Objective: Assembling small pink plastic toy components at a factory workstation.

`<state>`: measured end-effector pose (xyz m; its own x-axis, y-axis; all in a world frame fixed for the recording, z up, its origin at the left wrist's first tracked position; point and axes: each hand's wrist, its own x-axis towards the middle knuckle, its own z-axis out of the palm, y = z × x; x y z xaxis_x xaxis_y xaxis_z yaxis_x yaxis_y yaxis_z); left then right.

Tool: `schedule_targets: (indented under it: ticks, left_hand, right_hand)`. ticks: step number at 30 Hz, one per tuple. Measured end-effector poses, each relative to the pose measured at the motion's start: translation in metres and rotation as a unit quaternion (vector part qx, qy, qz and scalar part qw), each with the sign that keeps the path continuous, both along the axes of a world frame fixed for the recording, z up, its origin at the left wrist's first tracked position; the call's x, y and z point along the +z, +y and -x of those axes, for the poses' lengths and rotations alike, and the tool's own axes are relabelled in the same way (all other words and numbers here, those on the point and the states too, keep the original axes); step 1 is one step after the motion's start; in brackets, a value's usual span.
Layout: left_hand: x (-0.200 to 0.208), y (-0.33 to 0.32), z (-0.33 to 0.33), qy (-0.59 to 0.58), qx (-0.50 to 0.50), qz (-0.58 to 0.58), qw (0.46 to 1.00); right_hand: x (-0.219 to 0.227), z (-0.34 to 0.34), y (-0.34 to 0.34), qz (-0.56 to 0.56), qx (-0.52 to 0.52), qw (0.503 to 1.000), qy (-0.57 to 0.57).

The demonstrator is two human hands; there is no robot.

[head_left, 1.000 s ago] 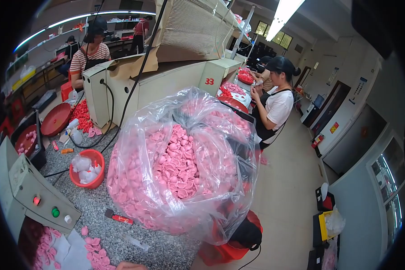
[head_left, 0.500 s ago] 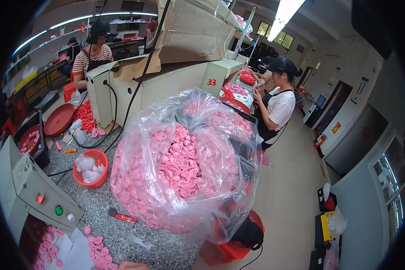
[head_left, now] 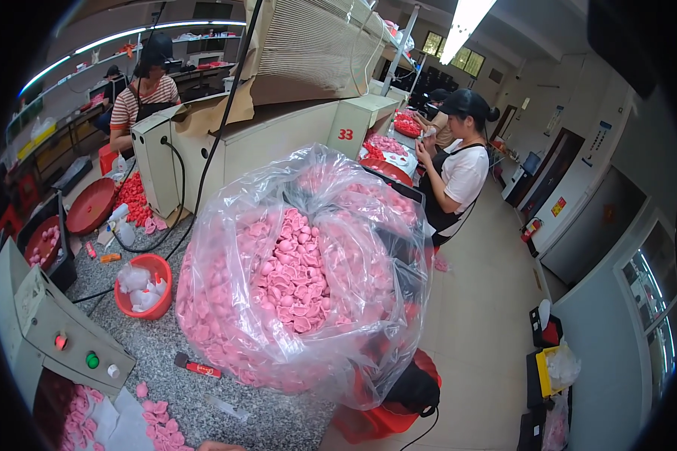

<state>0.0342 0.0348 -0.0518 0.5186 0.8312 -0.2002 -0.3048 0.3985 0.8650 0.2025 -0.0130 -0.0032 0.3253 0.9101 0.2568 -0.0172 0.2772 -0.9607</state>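
Note:
At the lower edge only a sliver of a hand [head_left: 220, 446] shows, seemingly my left; its fingers are cut off by the picture's edge. Beside it, on the speckled grey tabletop [head_left: 278, 417], lie small pink curled, petal-like pieces [head_left: 160, 427] and sheets of white paper [head_left: 130, 416]. A little farther off is a narrow clear plastic item [head_left: 227, 408]. A red stick-like item with a dark end [head_left: 198, 366] lies near a big clear plastic bag [head_left: 376, 282], which stands open, full of similar pink pieces [head_left: 297, 282]. My right hand is out of sight.
At left stands a grey machine box [head_left: 71, 331] with coloured buttons. A red bucket [head_left: 162, 276] holds white bottles and plastic. Another red bucket [head_left: 387, 421], with black cloth, stands by the table's right edge. Co-workers [head_left: 462, 161] are beyond. Cables hang across the table.
The whole view has shifted slightly, so the bag and nearby things sit a little farther left. The sliver of hand is a bit smaller. Nothing on the table has visibly moved.

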Motion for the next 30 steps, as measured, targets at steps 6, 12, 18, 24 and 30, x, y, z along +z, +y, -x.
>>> schedule_targets:
  ticks: [6,12,18,24,30]
  left_hand:
    - [0.004,-0.002,-0.003,-0.009,0.001,-0.001,1.000]
    - [0.002,-0.001,-0.003,-0.017,0.000,0.004,1.000]
    - [0.000,-0.001,-0.001,-0.018,0.003,0.012,1.000]
    - [-0.007,0.000,0.003,0.002,0.004,0.011,1.000]
    - [-0.007,-0.001,0.004,-0.071,0.009,0.071,0.995]
  right_hand:
    - [-0.006,0.000,-0.001,0.012,-0.004,1.000,-0.003]
    - [-0.007,0.000,-0.001,0.000,-0.013,1.000,-0.015]
    - [-0.001,0.000,-0.003,0.014,-0.007,1.000,0.010]
    - [-0.006,0.001,-0.002,0.018,-0.018,0.999,-0.020]
    - [-0.009,0.001,-0.002,0.019,-0.009,0.999,-0.024]
